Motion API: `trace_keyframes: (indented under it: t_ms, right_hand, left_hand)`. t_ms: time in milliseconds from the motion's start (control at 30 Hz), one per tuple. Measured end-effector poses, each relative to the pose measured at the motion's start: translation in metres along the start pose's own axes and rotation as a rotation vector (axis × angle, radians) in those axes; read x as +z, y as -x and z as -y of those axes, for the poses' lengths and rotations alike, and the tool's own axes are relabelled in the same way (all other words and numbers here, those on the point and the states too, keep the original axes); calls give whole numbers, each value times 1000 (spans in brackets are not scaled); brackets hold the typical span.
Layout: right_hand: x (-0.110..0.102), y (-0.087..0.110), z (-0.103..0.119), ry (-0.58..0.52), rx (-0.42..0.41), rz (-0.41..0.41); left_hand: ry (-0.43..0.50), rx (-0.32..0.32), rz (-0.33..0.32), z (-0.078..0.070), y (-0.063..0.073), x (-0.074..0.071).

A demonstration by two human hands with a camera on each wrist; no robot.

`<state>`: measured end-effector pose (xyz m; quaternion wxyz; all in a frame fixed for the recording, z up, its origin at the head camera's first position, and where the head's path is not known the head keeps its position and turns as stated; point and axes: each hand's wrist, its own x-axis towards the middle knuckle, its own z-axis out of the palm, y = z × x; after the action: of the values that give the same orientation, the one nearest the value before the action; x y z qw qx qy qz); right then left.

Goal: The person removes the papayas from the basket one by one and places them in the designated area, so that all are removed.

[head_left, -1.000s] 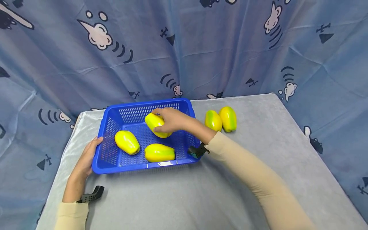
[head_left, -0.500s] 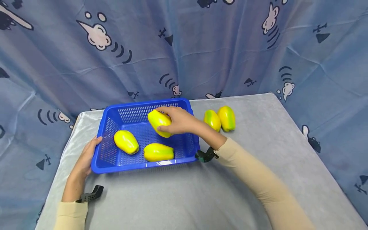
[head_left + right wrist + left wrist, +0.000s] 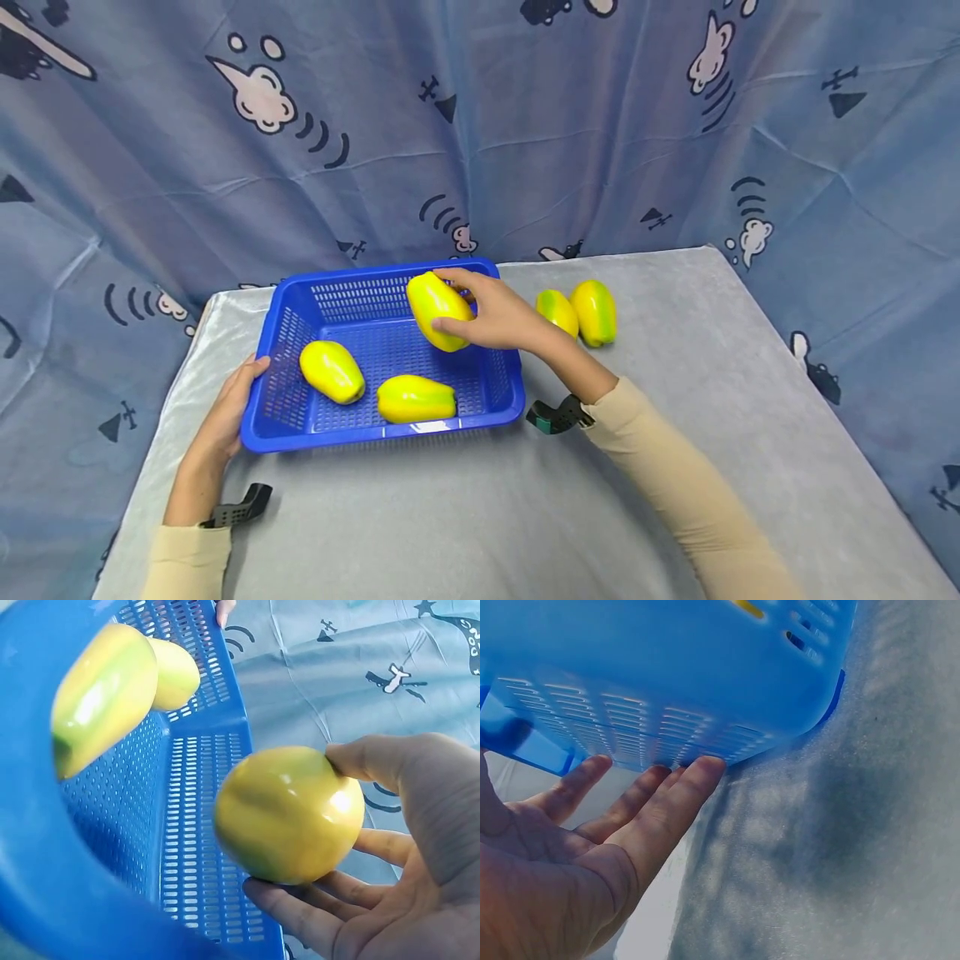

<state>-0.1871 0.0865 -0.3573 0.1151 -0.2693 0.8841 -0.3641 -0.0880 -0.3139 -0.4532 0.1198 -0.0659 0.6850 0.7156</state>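
My right hand point(image 3: 498, 312) grips a yellow papaya point(image 3: 435, 310) by its side, tilted, over the right part of the blue basket point(image 3: 390, 434). In the right wrist view, thumb and fingers stand around the papaya point(image 3: 289, 814), which overlaps the slotted basket wall. Two more papayas lie on the basket floor: one at the left point(image 3: 332, 372), another near the front wall point(image 3: 416, 399). My left hand point(image 3: 225, 408) holds the basket's left end at the rim. Seen from the left wrist, its fingertips point(image 3: 709, 766) touch the outside of the slotted wall.
Two papayas with green stripes, one point(image 3: 557, 312) partly behind my right wrist and one point(image 3: 595, 312) beside it, lie on the grey cloth-covered table point(image 3: 720, 358) right of the basket. A blue patterned curtain point(image 3: 525, 125) hangs behind the table.
My right hand has raised the papaya from low in the basket and carried it right, turning it more upright. The left hand and basket keep their place.
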Motion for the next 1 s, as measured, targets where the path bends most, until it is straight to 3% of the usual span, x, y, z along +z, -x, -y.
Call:
trace_keyframes:
  t_ms: [200, 533, 733, 1000]
  right_hand:
    - [-7, 6, -4, -78, 8, -46]
    - [-12, 27, -6, -192, 91, -93]
    - [-18, 37, -9, -201, 154, -123]
    - [-24, 46, -21, -258, 176, -137]
  left_hand:
    - [-23, 1, -1, 2, -1, -1]
    - [-38, 1, 21, 2, -1, -1]
    - [-42, -13, 23, -1, -2, 0]
    - [-72, -19, 12, 0, -1, -1]
